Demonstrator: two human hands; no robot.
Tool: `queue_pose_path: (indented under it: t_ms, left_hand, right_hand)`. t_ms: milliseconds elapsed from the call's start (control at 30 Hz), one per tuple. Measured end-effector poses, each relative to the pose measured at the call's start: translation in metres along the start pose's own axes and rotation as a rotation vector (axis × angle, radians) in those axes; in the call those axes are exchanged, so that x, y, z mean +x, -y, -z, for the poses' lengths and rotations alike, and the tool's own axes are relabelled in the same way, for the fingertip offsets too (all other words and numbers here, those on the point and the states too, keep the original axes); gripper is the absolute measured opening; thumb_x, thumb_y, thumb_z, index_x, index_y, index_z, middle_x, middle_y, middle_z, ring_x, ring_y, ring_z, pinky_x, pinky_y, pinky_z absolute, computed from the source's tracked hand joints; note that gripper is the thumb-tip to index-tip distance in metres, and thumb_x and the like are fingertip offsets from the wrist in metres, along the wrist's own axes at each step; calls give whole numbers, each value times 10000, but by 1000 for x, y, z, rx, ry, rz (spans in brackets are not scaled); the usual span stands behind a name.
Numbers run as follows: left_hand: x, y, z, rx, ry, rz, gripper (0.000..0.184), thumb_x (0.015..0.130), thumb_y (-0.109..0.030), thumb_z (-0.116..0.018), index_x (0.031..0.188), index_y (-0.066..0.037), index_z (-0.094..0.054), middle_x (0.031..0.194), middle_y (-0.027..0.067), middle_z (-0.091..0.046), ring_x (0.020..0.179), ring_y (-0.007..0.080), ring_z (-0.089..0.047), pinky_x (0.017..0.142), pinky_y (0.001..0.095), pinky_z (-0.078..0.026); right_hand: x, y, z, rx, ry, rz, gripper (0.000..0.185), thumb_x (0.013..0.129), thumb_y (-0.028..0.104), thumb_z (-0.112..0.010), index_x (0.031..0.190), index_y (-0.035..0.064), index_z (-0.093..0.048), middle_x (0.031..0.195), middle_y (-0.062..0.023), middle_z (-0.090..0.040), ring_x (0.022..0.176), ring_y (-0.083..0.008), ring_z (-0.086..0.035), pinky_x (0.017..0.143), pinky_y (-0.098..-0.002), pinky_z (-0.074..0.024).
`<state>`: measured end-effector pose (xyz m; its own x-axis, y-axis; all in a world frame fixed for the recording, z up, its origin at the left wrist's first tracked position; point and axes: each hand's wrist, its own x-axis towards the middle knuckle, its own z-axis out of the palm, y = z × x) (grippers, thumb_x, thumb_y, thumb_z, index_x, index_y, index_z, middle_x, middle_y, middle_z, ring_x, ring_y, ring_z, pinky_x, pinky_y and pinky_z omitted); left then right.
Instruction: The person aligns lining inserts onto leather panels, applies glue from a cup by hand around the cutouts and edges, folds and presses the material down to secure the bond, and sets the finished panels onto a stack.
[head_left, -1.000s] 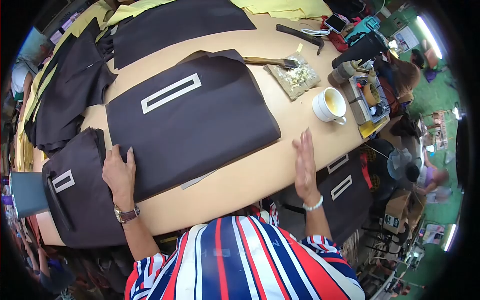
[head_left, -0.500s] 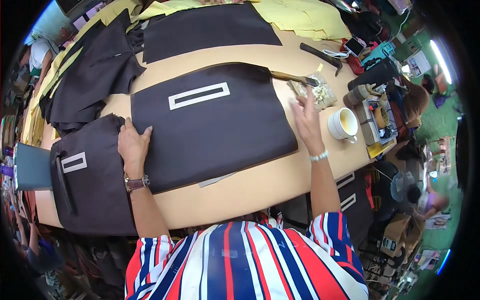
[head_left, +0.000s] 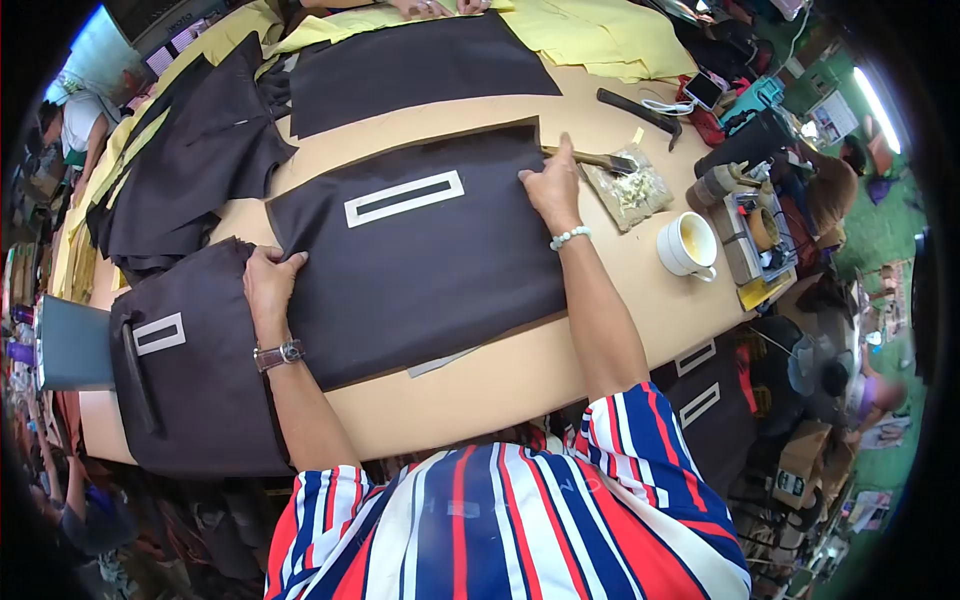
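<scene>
A dark brown fabric panel (head_left: 430, 260) with a white rectangular frame (head_left: 405, 198) on it lies in front of me, slightly buckled. My left hand (head_left: 271, 285) pinches its left edge, thumb on top. At the right edge my right hand (head_left: 555, 192) grips the panel, thumb over the cloth and index finger stretched away. Close to the right hand, a hammer (head_left: 590, 158) rests partly on a clear bag of small pale pieces (head_left: 632, 190). Beside my left hand is a stack of dark panels (head_left: 205, 400), with a white frame and a dark bar (head_left: 140, 380) on top.
A white cup (head_left: 686, 247) with yellowish contents stands at the right, near a toolbox (head_left: 750, 235). Another hammer (head_left: 640, 112) lies farther back. Dark cut pieces (head_left: 190, 150) and yellow cloth (head_left: 600, 35) cover the far side, where another person's hands (head_left: 430, 8) work.
My right hand has moved left from beside the bag and taken hold of the panel's right edge. That edge has shifted left, and the panel now buckles slightly. My left hand stays at the left edge.
</scene>
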<state>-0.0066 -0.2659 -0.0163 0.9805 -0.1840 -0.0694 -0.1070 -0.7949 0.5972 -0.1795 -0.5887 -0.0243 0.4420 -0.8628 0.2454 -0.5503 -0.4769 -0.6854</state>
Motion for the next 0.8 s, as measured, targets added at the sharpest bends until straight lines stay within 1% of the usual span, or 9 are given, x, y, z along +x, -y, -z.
queue_pose_path:
  t_ms: [33,67,167,267,333,467,567,733,800]
  left_hand:
    - [-1,3,0,-141,-9,9,596,651,-278,-763,1096,51,-543,1011,188,-626,902,270,-619,803,349,-460]
    - [-1,6,0,-282,-17,17,644,663,-276,-756,1156,57,-509,1085,212,-609,961,294,-612,849,361,-454]
    - [3,19,-6,-324,-94,-17,733,720,-164,-705,1312,70,-342,1241,249,-497,1022,282,-575,865,343,-453]
    - [-6,15,-3,-736,126,4,721,768,-21,-623,1381,41,-248,1315,255,-407,1071,261,-533,885,308,-447]
    - [-6,15,-6,-788,127,-124,709,781,48,-570,1396,29,-218,1275,251,-440,1049,237,-540,881,295,-450]
    - [1,24,-12,-876,208,-182,704,790,94,-534,1407,13,-204,1208,233,-502,997,220,-569,864,288,-464]
    - [4,28,-16,-850,163,-217,703,791,95,-532,1405,18,-198,1132,227,-560,943,211,-593,829,286,-480]
    - [-3,20,-14,-864,139,-144,686,795,87,-539,1392,36,-207,1075,233,-594,926,209,-604,815,279,-483]
    - [-4,19,-14,-857,122,-144,683,794,83,-545,1389,39,-212,1069,230,-599,928,208,-604,819,278,-480]
  right_hand:
    - [-2,1,2,-17,-66,16,809,705,154,-697,1325,-85,-236,1088,-266,-555,992,-385,-559,886,-415,-443]
    - [-1,1,10,39,31,-98,863,703,199,-714,1334,-92,-201,1151,-284,-520,1048,-401,-530,903,-427,-432]
    - [-2,4,21,-81,65,-180,889,696,233,-730,1335,-92,-204,1186,-290,-502,1075,-397,-520,904,-426,-431]
    - [-3,-9,12,-118,89,-72,854,719,208,-716,1350,-62,-207,1073,-283,-569,981,-386,-578,844,-414,-463]
    - [-3,-9,8,-120,89,-38,812,738,165,-696,1361,-36,-215,944,-260,-612,897,-373,-610,791,-410,-482]
    - [-3,-10,6,-140,-26,-21,830,723,164,-710,1360,-40,-220,896,-208,-618,863,-352,-605,776,-415,-480]
    - [-3,-15,-7,-247,-184,68,887,675,209,-755,1355,-41,-243,957,-194,-617,940,-349,-581,837,-402,-459]
    - [10,-4,-4,-100,111,-161,850,661,146,-750,1342,-40,-277,891,-121,-632,868,-290,-612,805,-374,-475]
    - [9,-3,-3,47,95,-136,836,675,107,-726,1342,-54,-249,889,-163,-633,876,-323,-609,808,-390,-473]
